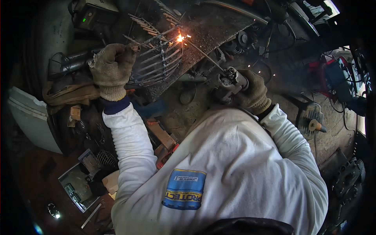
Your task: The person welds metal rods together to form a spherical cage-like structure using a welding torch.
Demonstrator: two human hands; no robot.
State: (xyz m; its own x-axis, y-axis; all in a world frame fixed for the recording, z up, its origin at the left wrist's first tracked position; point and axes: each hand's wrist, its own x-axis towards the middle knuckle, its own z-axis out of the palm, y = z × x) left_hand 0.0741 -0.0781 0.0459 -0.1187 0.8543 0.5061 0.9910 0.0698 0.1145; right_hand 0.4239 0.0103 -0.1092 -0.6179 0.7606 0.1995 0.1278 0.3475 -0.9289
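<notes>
A welded frame of curved metal bars (161, 58) rests on the dark worktable. Knitted work gloves cover both hands. My left hand (112, 70) is closed at the frame's left end, its fingertips pinching a bar there. My right hand (252, 90) grips a welding electrode holder (231, 82). From the holder a thin welding electrode (205, 55) slants up and left to the frame. A bright orange arc with sparks glows where its tip meets the bars, and the glare hides the joint.
Short metal rods (145, 25) project at the table's far side. A machine with a green display (96, 13) stands at the far left. Loose metal parts (243, 37) lie right of the table (219, 31). An angle grinder (315, 125) is at the right.
</notes>
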